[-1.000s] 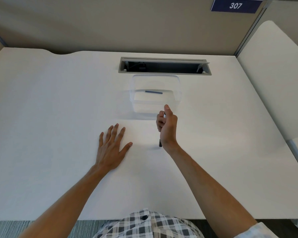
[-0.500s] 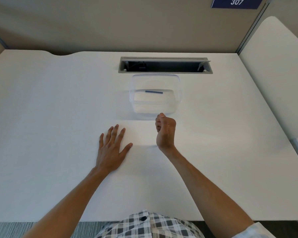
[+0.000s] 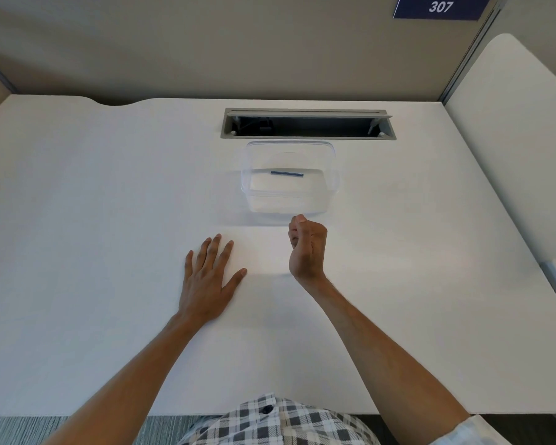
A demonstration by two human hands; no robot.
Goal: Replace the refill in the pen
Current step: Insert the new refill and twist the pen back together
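My right hand (image 3: 307, 248) hovers just in front of a clear plastic box (image 3: 329, 187), fingers curled into a fist with the thumb on top. The pen it held a second ago is hidden inside the fist. A short dark blue refill (image 3: 286, 173) lies on the bottom of the box. My left hand (image 3: 206, 277) rests flat on the white desk (image 3: 93, 203), fingers spread, holding nothing, a hand's width left of the right hand.
A grey cable slot (image 3: 307, 123) is cut into the desk right behind the box. Beige partition walls close off the back and right, with a blue "307" sign (image 3: 440, 7). A second white desk surface (image 3: 520, 139) stands at the right.
The right hand has tipped forward and closed tighter; the dark pen tip that showed below the wrist a second ago is now hidden. The left hand has not moved.
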